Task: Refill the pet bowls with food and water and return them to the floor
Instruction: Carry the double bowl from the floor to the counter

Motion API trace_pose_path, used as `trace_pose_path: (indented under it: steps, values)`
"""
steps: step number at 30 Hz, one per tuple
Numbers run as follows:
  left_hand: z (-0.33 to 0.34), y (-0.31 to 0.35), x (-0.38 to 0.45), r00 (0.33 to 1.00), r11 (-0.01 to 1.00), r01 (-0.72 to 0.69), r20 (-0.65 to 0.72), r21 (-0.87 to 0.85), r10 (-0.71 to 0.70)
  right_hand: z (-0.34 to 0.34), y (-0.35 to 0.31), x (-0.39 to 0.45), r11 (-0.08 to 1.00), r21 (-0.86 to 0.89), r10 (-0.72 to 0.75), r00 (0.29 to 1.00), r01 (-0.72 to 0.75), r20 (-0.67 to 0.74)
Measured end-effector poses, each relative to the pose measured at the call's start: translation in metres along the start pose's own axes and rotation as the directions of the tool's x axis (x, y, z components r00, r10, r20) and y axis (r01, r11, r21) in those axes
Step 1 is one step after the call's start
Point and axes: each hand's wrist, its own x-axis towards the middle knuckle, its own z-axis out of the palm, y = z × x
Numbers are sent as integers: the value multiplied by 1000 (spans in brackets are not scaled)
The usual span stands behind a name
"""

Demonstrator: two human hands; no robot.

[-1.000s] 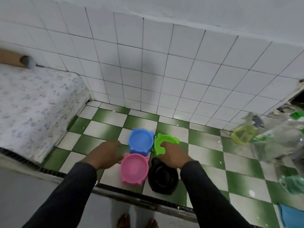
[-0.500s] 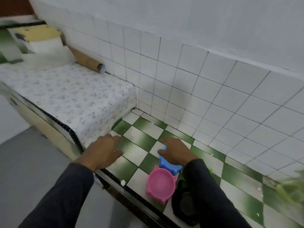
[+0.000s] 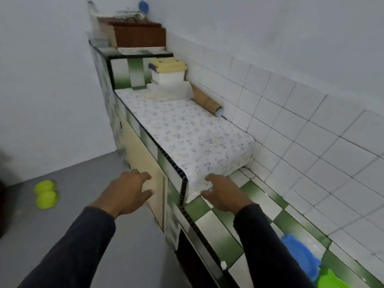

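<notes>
Change since a second ago: both hands were on the cluster of four bowls on the checkered counter; view has swung left along the counter, hands now off the bowls. Judged: bowls parked, person turning to fetch something further, perhaps food, or the floor dish.

Left hand (image 3: 126,192): centre frame, in the air beside the counter front, fingers spread and loosely bent, holding nothing.

Right hand (image 3: 225,194): centre frame, over the checkered counter (image 3: 220,235) at the edge of the floral cloth (image 3: 187,129), fingers relaxed, empty; contact with the surface unclear.

Blue bowl (image 3: 299,254), green bowl (image 3: 330,280): lower right corner on the counter, cut off by the sleeve and frame edge; contents not visible. Pink and black bowls out of view.

Yellow-green double dish (image 3: 45,194): left edge, on the grey floor, blurred; fill cannot be told.

Lidded tub (image 3: 168,73): upper centre, contents unknown
</notes>
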Motion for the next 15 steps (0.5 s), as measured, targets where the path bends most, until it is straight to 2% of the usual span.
trace_pose_path:
  steps: [7,15]
  values:
    - [-31,-120,-20,979,981,193,-67,-34,-195,21,-122,62,980,-43,-191,979,194,66]
    - [-52,-222,-49,915,927,366,-149,-86,-375,42,-231,116,933,-14,-355,925,360,138]
